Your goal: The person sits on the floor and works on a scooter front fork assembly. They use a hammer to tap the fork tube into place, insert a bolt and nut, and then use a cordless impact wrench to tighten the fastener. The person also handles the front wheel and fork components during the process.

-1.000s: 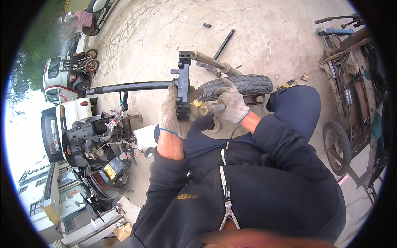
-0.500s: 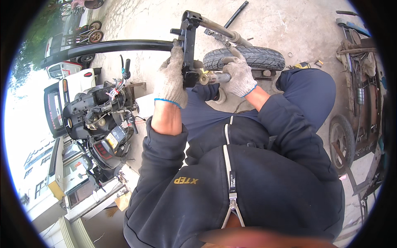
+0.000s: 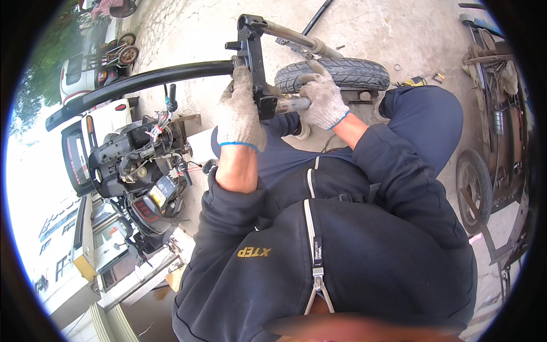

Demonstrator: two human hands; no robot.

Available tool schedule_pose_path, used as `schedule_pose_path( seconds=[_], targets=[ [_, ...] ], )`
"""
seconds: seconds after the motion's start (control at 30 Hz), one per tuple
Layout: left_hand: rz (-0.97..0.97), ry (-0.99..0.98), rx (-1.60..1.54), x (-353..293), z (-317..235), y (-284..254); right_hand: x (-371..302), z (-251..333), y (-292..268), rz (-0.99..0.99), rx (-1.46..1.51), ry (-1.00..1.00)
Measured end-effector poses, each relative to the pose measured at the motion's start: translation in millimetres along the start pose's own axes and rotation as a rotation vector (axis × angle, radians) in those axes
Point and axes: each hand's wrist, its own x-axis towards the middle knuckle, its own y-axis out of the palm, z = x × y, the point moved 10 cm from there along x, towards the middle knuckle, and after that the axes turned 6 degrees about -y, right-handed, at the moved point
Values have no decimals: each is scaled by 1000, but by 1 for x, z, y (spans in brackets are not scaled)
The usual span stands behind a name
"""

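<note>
Black at yoke (image 3: 254, 60) and stem (image 3: 154, 80), worn silver along tubes (image 3: 289, 36); points stem toward nine o'clock; has left hand (image 3: 242, 111) closed where stem meets yoke, right hand (image 3: 323, 101) curled round lower tube (image 3: 293, 105).

Pt. of the tyre (image 3: 362, 71) is hidden by the R hand (image 3: 323, 101), & most fingertips of the L hand (image 3: 242, 111) cannot be seen. At top edge, a black rod (image 3: 317, 17) is cut off; a btm-edge shape (image 3: 353, 329) is blurred.
</note>
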Motion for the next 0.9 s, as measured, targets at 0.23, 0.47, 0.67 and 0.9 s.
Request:
schedule_pose_path(
  seconds=[0.23,0.47,0.67,0.9],
  targets=[
    [-5,87,35,-5,-3,1,0,19,-18,-171,-10,-124],
    [0,69,-34,-11,-2,10,-2,13,-21,-135,-8,-20],
    [66,128,-79,-15,2,18,0,15,-15,-97,-20,-62],
    [272,122,-243,-15,4,33,8,15,-7,2,-90,-115]
  ],
)
